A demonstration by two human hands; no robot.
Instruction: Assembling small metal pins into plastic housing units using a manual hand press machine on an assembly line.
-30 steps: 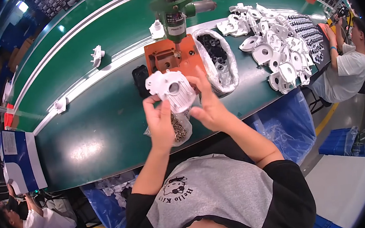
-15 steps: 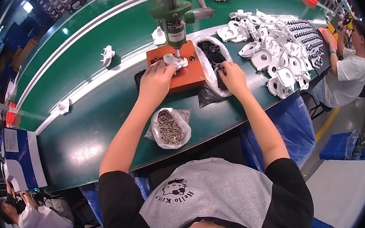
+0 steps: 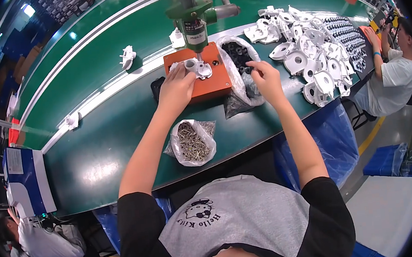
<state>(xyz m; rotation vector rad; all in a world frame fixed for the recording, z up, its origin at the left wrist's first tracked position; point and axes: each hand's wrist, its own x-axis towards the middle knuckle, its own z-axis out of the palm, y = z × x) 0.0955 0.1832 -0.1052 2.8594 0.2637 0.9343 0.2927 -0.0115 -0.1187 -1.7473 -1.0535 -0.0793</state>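
My left hand (image 3: 177,87) grips a white molded part (image 3: 204,70) with a round collar, steadying it on an orange block (image 3: 209,88). Directly above it is the spindle of a green press-like machine (image 3: 195,30), its tip close to the part. My right hand (image 3: 267,80) is over the edge of a clear plastic bag (image 3: 229,72) of black ring-like pieces (image 3: 236,52). Its thumb and forefinger pinch what looks like a small black piece (image 3: 248,70), partly hidden by the fingers.
A bag of screws (image 3: 192,142) stands near the table's front edge. White parts (image 3: 303,54) are heaped at right, beside rows of dark pieces (image 3: 346,40). Loose white parts (image 3: 128,57) lie on the green belt (image 3: 91,65) behind. A co-worker (image 3: 390,81) sits at far right.
My right hand has lifted up and away from the bag's contents, fingers pinched. The left hand stays on the white part. Loose parts on the belt have shifted right.
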